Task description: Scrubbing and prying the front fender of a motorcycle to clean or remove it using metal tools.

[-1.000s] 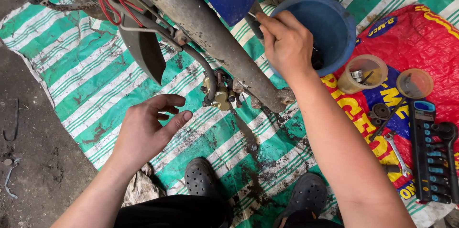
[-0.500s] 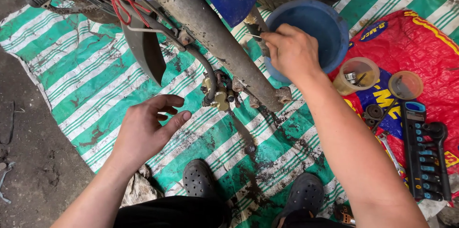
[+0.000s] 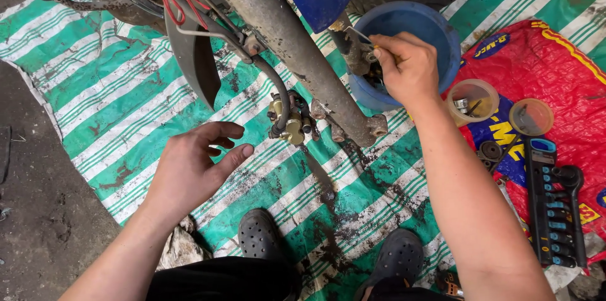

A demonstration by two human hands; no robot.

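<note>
r hand (image 3: 407, 70) is up at the lower end of the muddy fork leg (image 3: 297, 48), fingers pinched together on a thin metal tool (image 3: 361, 36), prob a small pick or driver; tip end pokes up-left out of the fist, can't tell what it touches. hand sits just in front of the blue bucket (image 3: 442, 29), over its near rim.

l hand (image 3: 192, 168) hangs free over the green striped tarp (image 3: 95, 86), fingers apart and half curled, palm toward the bike, holding nothing.

key relation: brass brake caliper (image 3: 287, 121) dangles on its black hose (image 3: 278, 89) between the two hands, up-right of the l hand, down-left of the r. l hand is the nearer one, near but not touching. caliper's long axis runs roughly side to side; hose drops into it from above. fork leg slants upper-left to lower-right just behind it.

off to the right on the red sheet (image 3: 555, 74): two small clear cups (image 3: 473, 100) w/ bits inside, socket rail (image 3: 552, 203). person's dark clogs (image 3: 257, 235) on the tarp below.
</note>
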